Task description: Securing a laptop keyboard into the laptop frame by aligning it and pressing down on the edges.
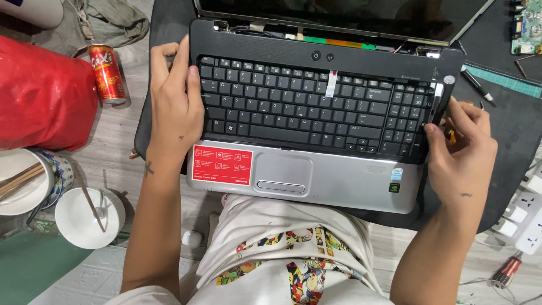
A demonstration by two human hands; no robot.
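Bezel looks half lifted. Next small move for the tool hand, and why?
Probably lever the tool gently upward: the right hand has it wedged at the keyboard frame's right edge, the left hand braces the left edge, and a gap already shows along the top.

arms: bare, no sleeves in view
left hand: small dark mark on the back; cross-shaped tattoo at the wrist
right hand: small dark mark near the wrist
clothing: white shorts with a colourful cartoon print

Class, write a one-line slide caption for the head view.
Left hand steadies a laptop; right hand works a tool at its keyboard edge.
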